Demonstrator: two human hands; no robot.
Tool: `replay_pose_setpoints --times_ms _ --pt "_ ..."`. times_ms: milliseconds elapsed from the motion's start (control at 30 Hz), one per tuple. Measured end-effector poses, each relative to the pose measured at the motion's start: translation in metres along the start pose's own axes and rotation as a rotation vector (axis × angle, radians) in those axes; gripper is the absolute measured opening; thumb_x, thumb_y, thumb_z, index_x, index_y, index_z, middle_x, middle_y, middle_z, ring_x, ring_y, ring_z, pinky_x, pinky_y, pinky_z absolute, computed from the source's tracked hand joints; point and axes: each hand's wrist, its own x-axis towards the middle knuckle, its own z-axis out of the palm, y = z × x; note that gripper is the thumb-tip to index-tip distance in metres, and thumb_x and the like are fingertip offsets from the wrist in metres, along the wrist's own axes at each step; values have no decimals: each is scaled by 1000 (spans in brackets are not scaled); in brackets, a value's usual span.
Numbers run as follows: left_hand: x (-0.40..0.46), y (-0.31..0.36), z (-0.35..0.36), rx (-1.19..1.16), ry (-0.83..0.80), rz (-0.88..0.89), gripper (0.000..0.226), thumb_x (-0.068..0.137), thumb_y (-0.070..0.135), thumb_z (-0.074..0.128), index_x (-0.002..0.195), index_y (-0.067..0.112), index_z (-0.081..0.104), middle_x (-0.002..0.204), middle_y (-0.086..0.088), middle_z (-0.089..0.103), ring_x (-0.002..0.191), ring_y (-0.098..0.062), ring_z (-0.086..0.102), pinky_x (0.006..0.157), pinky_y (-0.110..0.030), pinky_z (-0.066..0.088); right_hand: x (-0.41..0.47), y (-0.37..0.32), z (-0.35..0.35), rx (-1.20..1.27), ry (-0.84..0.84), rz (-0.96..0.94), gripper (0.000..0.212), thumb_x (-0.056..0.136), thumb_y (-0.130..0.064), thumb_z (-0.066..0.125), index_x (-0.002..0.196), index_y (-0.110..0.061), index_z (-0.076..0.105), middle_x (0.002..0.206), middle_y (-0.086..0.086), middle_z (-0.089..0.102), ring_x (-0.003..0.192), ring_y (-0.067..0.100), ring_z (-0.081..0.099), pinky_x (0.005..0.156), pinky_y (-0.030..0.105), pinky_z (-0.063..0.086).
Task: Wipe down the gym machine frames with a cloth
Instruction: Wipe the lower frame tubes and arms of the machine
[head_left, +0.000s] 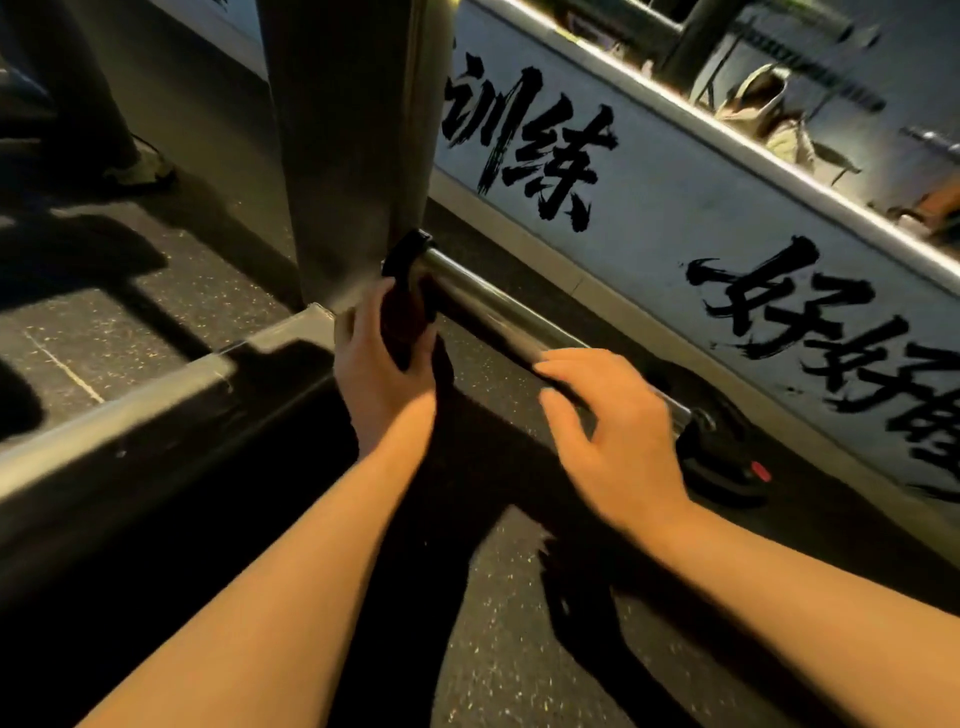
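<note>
Dark cloth (408, 306) at frame centre, gripped by left hand (382, 358) against chrome bar (498, 312) near upright post (353, 156). Right hand (613, 436) relaxed open, resting on bar, holding nothing. Risk: cloth slipping from grip, far bar end left unwiped.

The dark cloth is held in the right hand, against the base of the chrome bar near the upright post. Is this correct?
Not quite: the head view shows the left hand holding the dark cloth against the base of the chrome bar near the upright post. The right hand rests on the bar farther along.
</note>
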Motion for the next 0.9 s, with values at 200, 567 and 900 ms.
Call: replay_pose_setpoints --times_ms 200,567,900 --pt "-19 23 40 -217 -73 171 44 86 -6 62 125 14 59 136 0 47 119 8 45 98 -8 38 -20 52 -23 -343 -30 196 49 91 -33 41 133 -12 53 130 8 53 117 28 51 100 45 42" --pt "-68 20 62 -105 -63 228 39 80 -2 69 116 13 63 126 -4 49 118 -15 49 101 -15 40 -36 64 -22 -130 74 282 40 93 -15 40 127 -7 59 120 13 59 113 24 49 90 -6 18" --pt "-69 23 63 -93 -52 223 34 79 0 66 110 13 63 119 -1 49 105 5 39 95 -4 36 -39 62 -24 -50 91 291 41 93 -15 39 127 -7 60 121 10 60 115 20 50 95 15 32"
